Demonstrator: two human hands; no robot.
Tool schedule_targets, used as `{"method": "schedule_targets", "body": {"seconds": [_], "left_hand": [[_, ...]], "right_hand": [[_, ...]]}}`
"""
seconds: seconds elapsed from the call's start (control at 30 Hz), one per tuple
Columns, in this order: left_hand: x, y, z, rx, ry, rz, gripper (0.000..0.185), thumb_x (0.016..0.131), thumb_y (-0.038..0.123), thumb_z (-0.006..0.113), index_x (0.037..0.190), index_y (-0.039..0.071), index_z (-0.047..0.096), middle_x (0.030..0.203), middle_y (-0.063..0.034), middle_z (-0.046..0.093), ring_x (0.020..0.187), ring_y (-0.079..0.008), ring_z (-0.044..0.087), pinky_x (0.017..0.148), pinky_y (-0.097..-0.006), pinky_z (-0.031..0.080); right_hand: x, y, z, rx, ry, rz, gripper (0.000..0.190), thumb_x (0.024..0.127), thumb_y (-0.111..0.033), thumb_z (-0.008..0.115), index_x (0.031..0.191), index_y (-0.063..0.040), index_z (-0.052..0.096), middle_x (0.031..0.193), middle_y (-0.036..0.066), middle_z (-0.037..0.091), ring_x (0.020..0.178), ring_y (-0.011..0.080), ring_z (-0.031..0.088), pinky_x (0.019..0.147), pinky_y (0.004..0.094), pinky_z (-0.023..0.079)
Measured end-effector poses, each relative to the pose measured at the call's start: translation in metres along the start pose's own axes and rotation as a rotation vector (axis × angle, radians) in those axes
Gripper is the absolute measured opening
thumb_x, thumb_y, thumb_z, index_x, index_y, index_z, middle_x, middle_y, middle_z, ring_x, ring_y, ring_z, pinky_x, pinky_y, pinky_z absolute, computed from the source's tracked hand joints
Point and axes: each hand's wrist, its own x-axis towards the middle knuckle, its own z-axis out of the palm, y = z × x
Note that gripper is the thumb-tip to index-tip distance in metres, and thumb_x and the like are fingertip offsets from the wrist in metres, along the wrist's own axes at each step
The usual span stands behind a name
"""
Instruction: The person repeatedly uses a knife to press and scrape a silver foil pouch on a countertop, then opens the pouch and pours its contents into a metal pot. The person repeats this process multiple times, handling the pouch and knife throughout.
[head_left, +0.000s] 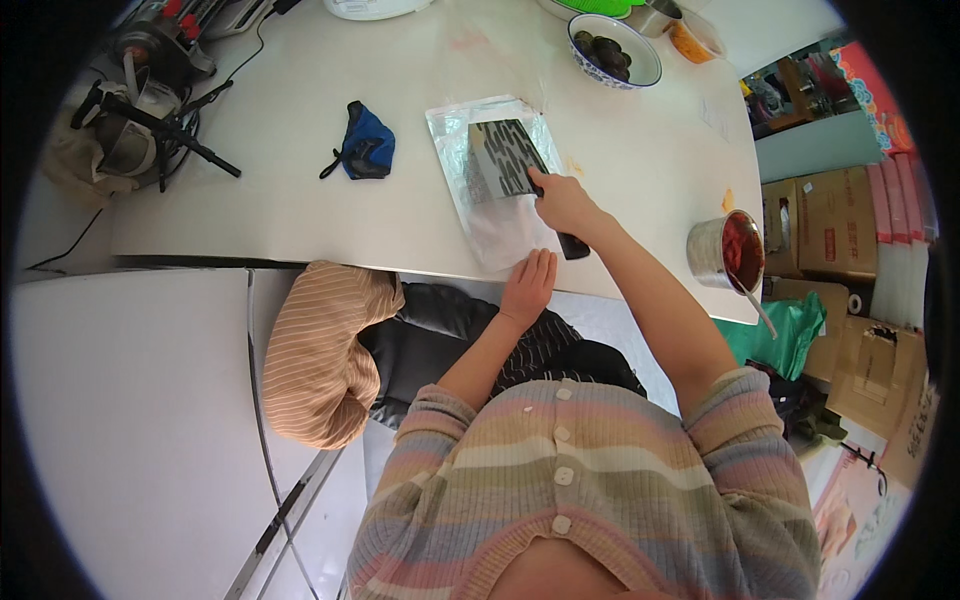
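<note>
My right hand is closed around the black handle of a cleaver, with the index finger stretched towards the blade. The broad, dark-patterned blade lies over a flat silvery plastic pouch on the white table. At the pouch's near end, by the table's edge, my left hand rests with its fingers stretched out and close together; it holds nothing that shows. A blue and black cloth item with a loop lies to the left of the pouch.
A blue-and-white bowl of dark round items stands at the back, beside a tub of orange food. A metal pot with red contents and a utensil is near the right edge. A black tripod stands left. Cardboard boxes are stacked right.
</note>
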Motion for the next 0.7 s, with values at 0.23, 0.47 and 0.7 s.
{"method": "schedule_targets", "body": {"seconds": [0.23, 0.47, 0.7], "left_hand": [[0.000, 0.000, -0.016, -0.058, -0.067, -0.040, 0.040, 0.076, 0.012, 0.053, 0.114, -0.001, 0.053, 0.121, -0.0156, 0.050, 0.113, -0.0303, 0.047, 0.094, -0.0403, 0.039], [-0.018, 0.004, -0.020, -0.256, -0.062, -0.062, 0.041, 0.077, 0.015, 0.051, 0.115, 0.000, 0.051, 0.121, -0.0172, 0.047, 0.117, -0.0350, 0.041, 0.104, -0.0481, 0.026], [-0.029, -0.006, -0.013, -0.192, -0.233, -0.191, 0.042, 0.086, 0.029, 0.043, 0.122, 0.008, 0.048, 0.124, -0.0091, 0.049, 0.120, -0.0260, 0.041, 0.105, -0.0454, 0.024]], "right_hand": [[-0.068, -0.006, -0.045, 0.198, -0.008, -0.032, 0.053, 0.075, -0.010, 0.051, 0.128, -0.009, 0.047, 0.078, 0.020, 0.061, 0.067, 0.0267, 0.059, 0.065, 0.0349, 0.047], [-0.199, -0.001, -0.036, 0.298, -0.085, -0.088, 0.054, 0.076, -0.004, 0.054, 0.129, -0.007, 0.043, 0.078, 0.019, 0.058, 0.064, 0.0181, 0.053, 0.066, 0.0300, 0.045], [-0.209, -0.019, -0.025, 0.258, -0.247, 0.035, 0.047, 0.078, -0.005, 0.051, 0.124, -0.004, 0.046, 0.088, 0.027, 0.059, 0.082, 0.0424, 0.057, 0.073, 0.0433, 0.046]]}}
